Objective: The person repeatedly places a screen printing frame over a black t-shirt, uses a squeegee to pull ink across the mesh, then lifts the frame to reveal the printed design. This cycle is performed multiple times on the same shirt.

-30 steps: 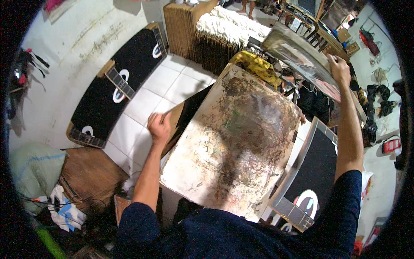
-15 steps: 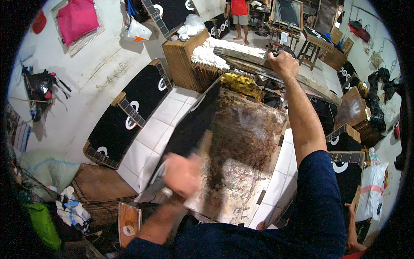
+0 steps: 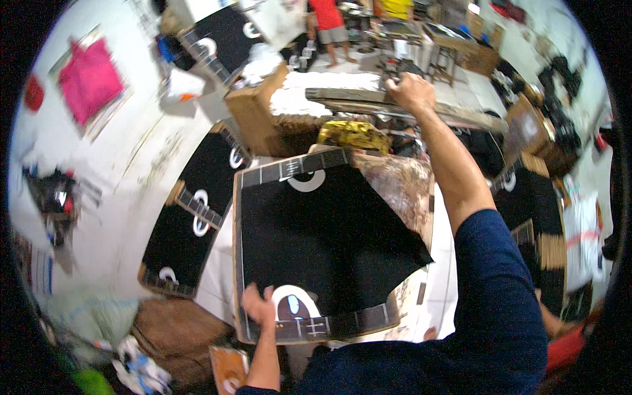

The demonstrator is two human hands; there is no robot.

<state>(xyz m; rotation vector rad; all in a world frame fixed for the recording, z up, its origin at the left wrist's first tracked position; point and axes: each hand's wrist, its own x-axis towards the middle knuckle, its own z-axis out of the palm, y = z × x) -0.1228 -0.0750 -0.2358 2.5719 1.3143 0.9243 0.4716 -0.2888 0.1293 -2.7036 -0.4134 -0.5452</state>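
Note:
In front of me lies a panel (image 3: pixel 239 263) faced with black cloth (image 3: pixel 322 230), with white-ringed shapes and grey ruled bands along its near and far edges. It covers most of a brown-stained, pale work surface (image 3: pixel 403 187). The cloth's right edge is uneven, with a pointed corner. My left hand (image 3: pixel 259 305) is at the panel's near left edge, fingers apart and slightly blurred; whether it touches is unclear. Beyond the panel, my right hand (image 3: pixel 412 93) is closed round the far edge of a long wooden frame (image 3: pixel 349 97), seen nearly edge-on.
Similar black panels (image 3: pixel 174 237) lean on the left, with more (image 3: pixel 526 204) on the right. A yellow cloth (image 3: pixel 355 135) is bunched beyond the work surface. A brown stack (image 3: pixel 178 329) stands near left. A person in red (image 3: pixel 327 16) is at the back; another person's arm (image 3: pixel 554 322) shows lower right.
The black panel, steep and blurred at the left before, now lies across the work surface. My left hand has moved down and its fingers have opened. The view has shifted; my right hand keeps its grip.

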